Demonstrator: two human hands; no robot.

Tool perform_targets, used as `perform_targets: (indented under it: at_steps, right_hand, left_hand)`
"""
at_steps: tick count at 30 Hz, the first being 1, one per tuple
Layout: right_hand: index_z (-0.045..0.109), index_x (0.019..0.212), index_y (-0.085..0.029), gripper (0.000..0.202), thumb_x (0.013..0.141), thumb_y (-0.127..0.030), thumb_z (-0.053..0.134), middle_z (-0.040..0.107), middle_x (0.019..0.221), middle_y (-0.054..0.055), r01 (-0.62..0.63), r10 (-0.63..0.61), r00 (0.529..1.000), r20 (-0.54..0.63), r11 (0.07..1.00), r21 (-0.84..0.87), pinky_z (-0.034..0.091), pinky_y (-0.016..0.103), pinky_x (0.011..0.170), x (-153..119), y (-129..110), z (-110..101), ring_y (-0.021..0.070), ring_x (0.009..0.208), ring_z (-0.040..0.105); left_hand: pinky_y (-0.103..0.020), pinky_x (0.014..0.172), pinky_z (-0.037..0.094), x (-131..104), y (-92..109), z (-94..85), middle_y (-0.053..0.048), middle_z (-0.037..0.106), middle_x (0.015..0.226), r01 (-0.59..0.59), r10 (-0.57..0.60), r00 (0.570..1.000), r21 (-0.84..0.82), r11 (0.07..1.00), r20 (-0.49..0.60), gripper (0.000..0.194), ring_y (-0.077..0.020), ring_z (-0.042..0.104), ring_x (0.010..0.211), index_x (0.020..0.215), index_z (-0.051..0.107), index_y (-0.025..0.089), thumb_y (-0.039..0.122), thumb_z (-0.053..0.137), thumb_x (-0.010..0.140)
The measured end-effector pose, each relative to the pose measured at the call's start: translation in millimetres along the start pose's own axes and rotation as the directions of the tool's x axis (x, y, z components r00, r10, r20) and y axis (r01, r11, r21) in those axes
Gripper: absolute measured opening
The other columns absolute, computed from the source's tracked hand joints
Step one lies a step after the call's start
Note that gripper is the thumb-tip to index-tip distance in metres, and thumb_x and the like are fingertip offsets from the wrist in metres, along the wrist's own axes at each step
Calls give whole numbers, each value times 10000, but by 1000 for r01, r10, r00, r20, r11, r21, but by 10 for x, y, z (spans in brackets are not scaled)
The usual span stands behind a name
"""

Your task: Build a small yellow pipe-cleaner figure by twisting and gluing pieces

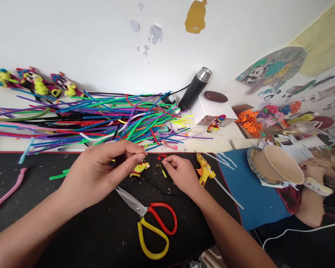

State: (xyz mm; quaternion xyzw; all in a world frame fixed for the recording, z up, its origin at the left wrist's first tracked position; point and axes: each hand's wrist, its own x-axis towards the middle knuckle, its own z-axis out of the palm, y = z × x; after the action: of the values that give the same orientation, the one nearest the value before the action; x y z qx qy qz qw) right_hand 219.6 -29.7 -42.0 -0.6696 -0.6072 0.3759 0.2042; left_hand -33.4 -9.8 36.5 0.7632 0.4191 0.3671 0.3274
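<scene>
- Pipe-cleaner figure point(139, 169), one, small, yellow-green with dark red; lying on the black mat point(86, 238) of the counter, between the hands, partly behind the left fingers.
- Left hand point(96, 175), one; grip with thumb and forefinger pressed together at the tips, above and beside the figure. Whether a tiny piece is pinched there cannot be told.
- Right hand point(184, 176), one; thumb and forefinger drawn close, near the loose parts. Whether the tips meet or hold anything cannot be told.
- Loose parts: red pieces point(164, 155) and a slim yellow-green piece point(164, 174). Likely risk: a brushing finger or sleeve scatters them.
- Scissors point(139, 209), red and yellow handles; blades point towards the left hand. A lowered wrist could meet the tips.
- Glue gun point(205, 167), yellow, beside the right hand. If hot, its nozzle could burn a straying knuckle.
- Black cord point(167, 194), running from near the figure towards the right forearm. Snagged, it might drag nearby items.
</scene>
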Motion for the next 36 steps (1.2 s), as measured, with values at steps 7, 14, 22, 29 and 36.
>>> perform_targets:
  at_steps: [7, 14, 22, 29, 36]
  right_hand:
    - [776, 977, -216, 212, 968, -342, 605, 687, 660, -8, 77, -79, 996, -31, 995, -64, 335, 267, 544, 2, 13, 13, 157, 568, 576]
    - [767, 1005, -221, 114, 952, -264, 676, 612, 606, -48, 135, -138, 990, 4, 968, -212, 336, 272, 601, -31, -56, 10, 148, 570, 550]
    - [745, 991, -225, 79, 948, -223, 679, 623, 640, -34, 158, -161, 987, 20, 924, -348, 323, 283, 620, -51, -92, 20, 168, 618, 568]
    - [735, 983, -219, 73, 967, -258, 676, 612, 611, -36, 132, -133, 991, 20, 931, -341, 336, 287, 619, -117, -100, -11, 173, 591, 564]
    - [705, 1035, -212, 84, 958, -247, 700, 613, 627, -37, 106, -96, 994, 44, 928, -358, 314, 290, 616, -202, -107, -43, 178, 622, 574]
  left_hand:
    - [-231, 629, 486, 18, 16, 15, -3, 778, 799, 47, -47, 999, -15, 999, 2, 232, -161, 683, 706, 852, 741, 227, 386, 628, 977]
    - [-231, 612, 484, 22, 52, 34, 11, 786, 797, 43, -42, 999, -47, 998, 13, 210, -160, 695, 683, 843, 740, 242, 364, 629, 974]
    - [-199, 645, 491, -5, 42, 21, 1, 798, 845, 5, -1, 999, -66, 998, 53, 183, -132, 698, 705, 938, 753, 200, 319, 626, 995]
    - [-217, 613, 474, -16, 50, 20, -14, 790, 841, 1, 1, 997, -25, 1000, 79, 236, -152, 697, 711, 952, 763, 207, 362, 595, 1011]
    - [-234, 632, 514, -33, 25, 55, -27, 784, 823, 17, -14, 995, -32, 999, 98, 270, -179, 702, 712, 950, 785, 238, 437, 606, 990]
